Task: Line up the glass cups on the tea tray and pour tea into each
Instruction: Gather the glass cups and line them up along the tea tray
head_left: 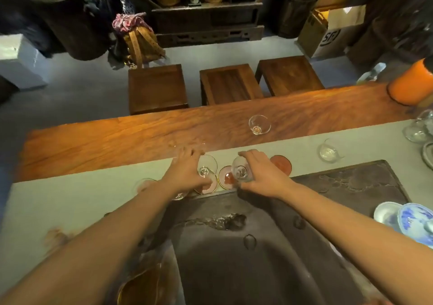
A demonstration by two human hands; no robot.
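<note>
My left hand [185, 171] grips a small clear glass cup [207, 167] above a pink gold-rimmed coaster [207, 188] at the far edge of the dark stone tea tray [351, 187]. In my right hand [260, 173] is a second glass cup [241, 171], tilted, held just right of another pink coaster [226, 178]. A third coaster [282, 162] lies behind my right hand. One more glass cup [259, 124] stands on the wooden table [117, 138], and another [328, 152] sits on the grey runner [46, 206].
A glass pitcher of brown tea [145, 286] stands at the tray's near left. Blue-and-white porcelain bowls [407, 220] sit at the right. Glassware [419, 128] and an orange canister [410, 86] are at the far right. Three wooden stools [227, 84] stand beyond the table.
</note>
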